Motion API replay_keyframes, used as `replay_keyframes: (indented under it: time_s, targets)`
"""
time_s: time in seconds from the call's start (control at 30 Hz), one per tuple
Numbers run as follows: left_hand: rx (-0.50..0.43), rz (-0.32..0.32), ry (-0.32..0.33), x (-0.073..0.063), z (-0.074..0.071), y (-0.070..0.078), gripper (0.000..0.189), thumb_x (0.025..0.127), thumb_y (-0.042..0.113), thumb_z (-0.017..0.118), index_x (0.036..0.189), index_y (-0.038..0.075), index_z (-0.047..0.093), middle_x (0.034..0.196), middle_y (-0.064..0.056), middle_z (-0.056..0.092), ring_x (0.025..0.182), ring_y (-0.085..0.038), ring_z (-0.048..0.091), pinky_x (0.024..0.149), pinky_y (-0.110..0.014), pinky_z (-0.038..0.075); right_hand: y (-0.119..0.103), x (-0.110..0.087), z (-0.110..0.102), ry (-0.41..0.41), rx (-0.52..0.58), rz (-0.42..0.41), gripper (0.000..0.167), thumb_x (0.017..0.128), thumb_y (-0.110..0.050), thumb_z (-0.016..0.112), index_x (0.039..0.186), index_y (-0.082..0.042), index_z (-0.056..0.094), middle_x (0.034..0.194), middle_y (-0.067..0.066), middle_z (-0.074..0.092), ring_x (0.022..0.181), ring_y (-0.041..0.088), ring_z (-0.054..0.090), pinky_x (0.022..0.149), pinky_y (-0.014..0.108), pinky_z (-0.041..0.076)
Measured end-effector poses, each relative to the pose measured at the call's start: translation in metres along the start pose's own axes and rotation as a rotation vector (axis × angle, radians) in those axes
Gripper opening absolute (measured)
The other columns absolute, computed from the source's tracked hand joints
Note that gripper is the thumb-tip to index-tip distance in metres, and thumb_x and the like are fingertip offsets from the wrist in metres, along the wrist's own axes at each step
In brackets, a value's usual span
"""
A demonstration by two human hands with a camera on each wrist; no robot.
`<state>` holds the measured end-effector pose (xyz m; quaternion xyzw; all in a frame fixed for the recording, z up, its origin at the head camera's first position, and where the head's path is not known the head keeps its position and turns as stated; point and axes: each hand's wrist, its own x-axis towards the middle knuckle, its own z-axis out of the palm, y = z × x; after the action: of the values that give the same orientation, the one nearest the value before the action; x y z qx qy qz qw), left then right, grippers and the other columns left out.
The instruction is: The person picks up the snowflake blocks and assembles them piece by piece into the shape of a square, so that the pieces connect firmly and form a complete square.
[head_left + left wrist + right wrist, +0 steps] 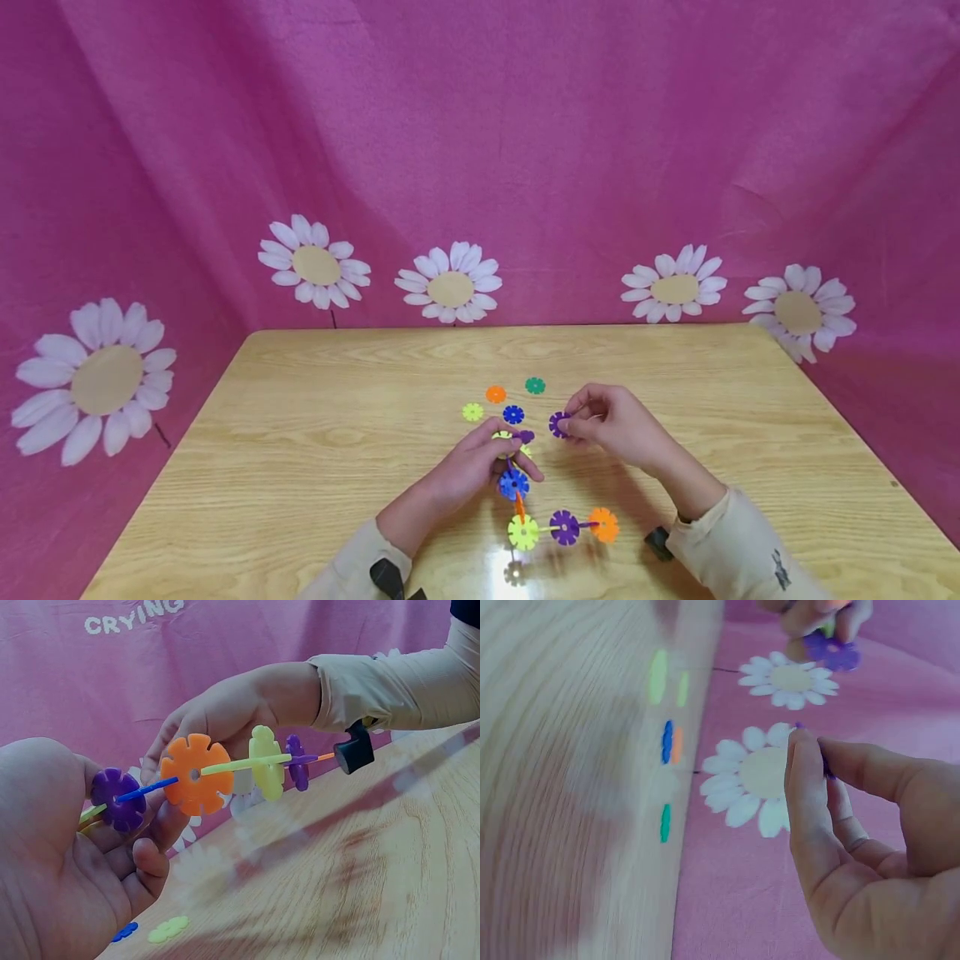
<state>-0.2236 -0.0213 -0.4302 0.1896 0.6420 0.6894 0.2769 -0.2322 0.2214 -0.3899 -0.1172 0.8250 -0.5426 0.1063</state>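
My left hand (pixel 468 471) holds one end of a chain of slotted plastic discs. Along the chain, in the head view, come a blue disc (pixel 513 484), an orange one seen edge-on, a yellow-green disc (pixel 523 532), a purple disc (pixel 565 527) and an orange end disc (pixel 603 525). It hangs above the table in the left wrist view, where an orange disc (pixel 196 787) faces the camera. Between thumb and fingertips, my right hand (pixel 618 425) pinches a single purple disc (pixel 557 424), apart from the chain. Fingers mostly hide that disc in the right wrist view.
Loose discs lie on the wooden table (pixel 300 467) beyond the hands: green (pixel 536 386), orange (pixel 496 394), blue (pixel 513 414) and yellow-green (pixel 472 412). A pink curtain (pixel 525 150) printed with daisies surrounds the table's back and sides.
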Motion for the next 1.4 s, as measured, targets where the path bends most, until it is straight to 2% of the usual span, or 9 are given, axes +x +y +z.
replay_keyframes:
  time_s: [0.13, 0.27, 0.57, 0.73, 0.93, 1.2, 1.4]
  targets:
    - [-0.016, 0.000, -0.010, 0.000, 0.000, -0.001, 0.027, 0.107, 0.020, 0.038, 0.117, -0.004, 0.041, 0.104, -0.026, 0.073, 0.070, -0.013, 0.061, 0.063, -0.020, 0.044, -0.002, -0.008, 0.003, -0.037, 0.070, 0.003, 0.025, 0.091, -0.006, 0.070, 0.104, 0.012, 0.058, 0.089, 0.016, 0.070, 0.082, 0.033, 0.073, 0.076, 0.049, 0.060]
    - [-0.015, 0.002, -0.008, 0.000, 0.000, -0.003, 0.027, 0.107, 0.020, 0.038, 0.116, -0.005, 0.041, 0.103, -0.026, 0.073, 0.068, -0.012, 0.061, 0.061, -0.020, 0.043, -0.004, -0.013, 0.006, -0.055, 0.110, 0.008, 0.027, 0.091, -0.007, 0.070, 0.106, 0.013, 0.058, 0.090, 0.015, 0.071, 0.079, 0.025, 0.072, 0.077, 0.048, 0.060]
    - [0.004, -0.002, 0.005, -0.001, -0.001, 0.000, 0.025, 0.108, 0.021, 0.037, 0.116, -0.002, 0.043, 0.101, -0.021, 0.075, 0.074, -0.014, 0.064, 0.067, -0.022, 0.046, -0.007, -0.013, 0.007, -0.065, 0.140, 0.035, 0.028, 0.092, -0.007, 0.069, 0.108, 0.013, 0.058, 0.091, 0.014, 0.071, 0.081, 0.026, 0.072, 0.078, 0.046, 0.061]
    - [-0.014, 0.006, -0.015, 0.000, -0.001, 0.000, 0.027, 0.107, 0.022, 0.038, 0.117, -0.003, 0.042, 0.102, -0.024, 0.074, 0.072, -0.013, 0.062, 0.064, -0.021, 0.045, -0.009, -0.014, 0.009, -0.054, 0.171, 0.051, 0.031, 0.092, -0.009, 0.071, 0.109, 0.014, 0.057, 0.091, 0.013, 0.071, 0.083, 0.027, 0.073, 0.079, 0.045, 0.061]
    - [-0.039, 0.006, -0.023, 0.001, 0.000, -0.001, 0.026, 0.108, 0.020, 0.037, 0.118, -0.003, 0.041, 0.100, -0.021, 0.075, 0.070, -0.012, 0.063, 0.063, -0.021, 0.047, -0.011, -0.015, 0.010, -0.055, 0.189, 0.061, 0.031, 0.093, -0.009, 0.070, 0.109, 0.014, 0.056, 0.094, 0.014, 0.072, 0.085, 0.029, 0.073, 0.079, 0.044, 0.061]
    - [-0.041, 0.009, -0.034, 0.000, 0.001, -0.001, 0.024, 0.108, 0.019, 0.035, 0.115, -0.003, 0.041, 0.102, -0.023, 0.074, 0.073, -0.013, 0.065, 0.065, -0.022, 0.049, -0.008, -0.013, 0.014, -0.057, 0.208, 0.054, 0.030, 0.092, -0.007, 0.070, 0.108, 0.014, 0.056, 0.089, 0.010, 0.071, 0.081, 0.022, 0.073, 0.080, 0.047, 0.060]
    - [-0.045, 0.003, -0.052, 0.000, 0.002, -0.002, 0.023, 0.108, 0.018, 0.034, 0.116, -0.001, 0.042, 0.098, -0.016, 0.076, 0.073, -0.014, 0.066, 0.065, -0.024, 0.051, -0.007, -0.013, 0.016, -0.067, 0.207, 0.052, 0.028, 0.092, -0.006, 0.069, 0.109, 0.014, 0.058, 0.087, 0.008, 0.072, 0.078, 0.016, 0.072, 0.079, 0.046, 0.060]
